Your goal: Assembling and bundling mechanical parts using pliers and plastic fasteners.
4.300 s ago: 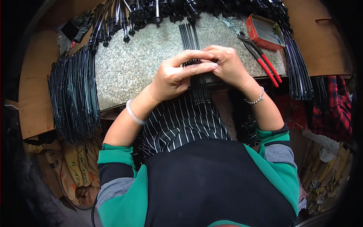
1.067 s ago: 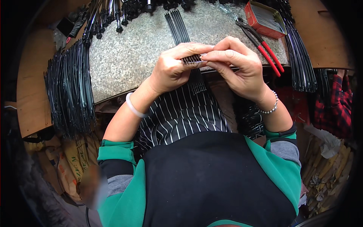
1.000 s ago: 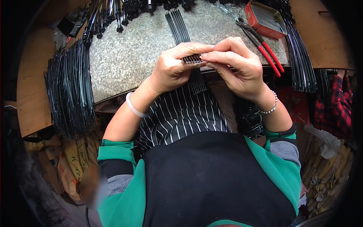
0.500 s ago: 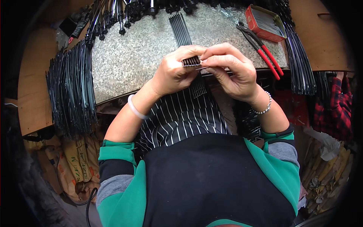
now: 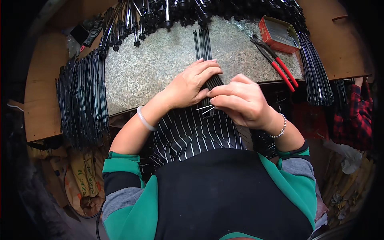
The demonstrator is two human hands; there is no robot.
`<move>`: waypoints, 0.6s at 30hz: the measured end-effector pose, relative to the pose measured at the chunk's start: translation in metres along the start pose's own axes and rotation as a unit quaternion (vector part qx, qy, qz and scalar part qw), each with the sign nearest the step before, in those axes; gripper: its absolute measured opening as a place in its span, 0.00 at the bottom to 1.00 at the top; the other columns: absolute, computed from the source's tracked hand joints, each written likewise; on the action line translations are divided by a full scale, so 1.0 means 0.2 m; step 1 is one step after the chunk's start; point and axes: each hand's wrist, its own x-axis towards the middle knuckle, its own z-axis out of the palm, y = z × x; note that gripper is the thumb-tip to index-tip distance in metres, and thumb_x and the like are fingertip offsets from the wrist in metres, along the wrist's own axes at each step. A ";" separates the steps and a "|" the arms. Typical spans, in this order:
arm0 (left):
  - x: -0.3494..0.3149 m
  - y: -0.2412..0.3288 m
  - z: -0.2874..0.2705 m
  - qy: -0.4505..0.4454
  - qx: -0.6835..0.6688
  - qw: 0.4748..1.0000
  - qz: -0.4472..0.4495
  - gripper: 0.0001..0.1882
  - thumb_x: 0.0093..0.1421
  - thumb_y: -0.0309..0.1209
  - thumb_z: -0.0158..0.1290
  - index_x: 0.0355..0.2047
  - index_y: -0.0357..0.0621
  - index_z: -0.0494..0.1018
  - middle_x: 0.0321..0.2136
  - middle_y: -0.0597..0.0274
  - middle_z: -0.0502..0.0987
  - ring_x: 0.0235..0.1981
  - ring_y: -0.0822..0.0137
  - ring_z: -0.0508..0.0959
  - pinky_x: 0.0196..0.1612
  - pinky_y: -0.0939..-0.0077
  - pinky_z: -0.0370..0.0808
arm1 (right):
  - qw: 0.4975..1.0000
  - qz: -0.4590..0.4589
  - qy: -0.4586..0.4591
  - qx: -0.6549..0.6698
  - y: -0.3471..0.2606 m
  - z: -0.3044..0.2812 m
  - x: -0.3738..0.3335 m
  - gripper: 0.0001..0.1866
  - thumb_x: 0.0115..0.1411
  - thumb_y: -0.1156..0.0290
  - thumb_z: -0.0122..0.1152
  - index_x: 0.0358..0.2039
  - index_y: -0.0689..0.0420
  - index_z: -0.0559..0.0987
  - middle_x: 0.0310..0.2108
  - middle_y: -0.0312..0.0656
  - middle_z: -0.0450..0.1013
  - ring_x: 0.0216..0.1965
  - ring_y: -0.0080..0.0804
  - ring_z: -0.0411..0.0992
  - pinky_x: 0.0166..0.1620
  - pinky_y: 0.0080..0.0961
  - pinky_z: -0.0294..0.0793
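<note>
- Pinching two slender pale pins (image 5: 207, 111) between thumb and fingertips of the right hand (image 5: 244, 102), with free ends pointing leftward above the lap.
- Pressing the left hand (image 5: 192, 83), fingers close together, across a flat row of slim black rods (image 5: 205, 46), with thumb at the near side; touching or just apart from the right fingertips, cannot be told from this angle.
- For the rods: running from the speckled counter (image 5: 140, 72), under the left fingers, and past the near edge to end above the striped cloth (image 5: 192, 132); at the far end, set slightly apart on the left of the row.
- For sound handling, as a judgement: keep the row flat and even beneath the left fingers; draw any strays into line; grip the pins lightly, near the end in use, to limit bending; keep one from crossing the other.
- On the right of the counter, note red-handled pliers (image 5: 276, 64), with grips reaching past the near edge, and, just beside the head, a red tin (image 5: 284, 48) containing thin pale pieces.
- Farther out, note dense dark bundles hanging at the left (image 5: 82, 100) and right, and black-ended metallic shafts (image 5: 167, 16) along the far edge.
</note>
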 end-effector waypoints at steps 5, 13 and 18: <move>-0.05 0.11 -0.08 -0.051 -0.024 0.998 0.011 0.56 0.31 0.55 0.62 0.59 0.43 0.52 0.58 0.43 0.55 0.61 0.47 0.54 0.62 0.53 0.52 | 0.970 0.155 0.179 -0.061 0.07 -0.07 -0.13 0.08 0.54 0.83 0.55 0.35 0.62 0.76 0.28 0.39 0.72 0.22 0.23 0.64 0.30 0.19 0.65; -0.15 0.20 0.13 0.057 0.133 0.988 0.060 0.37 0.45 0.25 0.53 0.58 0.43 0.54 0.56 0.49 0.61 0.58 0.47 0.60 0.61 0.52 0.53 | 0.941 0.243 0.193 -0.136 0.19 0.06 -0.26 0.04 0.51 0.78 0.62 0.29 0.60 0.77 0.25 0.38 0.73 0.27 0.26 0.69 0.31 0.20 0.66; -0.27 0.34 0.05 0.211 -0.106 0.968 0.086 0.34 0.45 0.31 0.60 0.53 0.40 0.61 0.43 0.54 0.74 0.50 0.54 0.72 0.55 0.52 0.63 | 0.945 0.184 0.143 -0.230 0.17 0.14 -0.29 0.06 0.45 0.74 0.66 0.25 0.54 0.78 0.21 0.33 0.69 0.26 0.31 0.65 0.34 0.26 0.61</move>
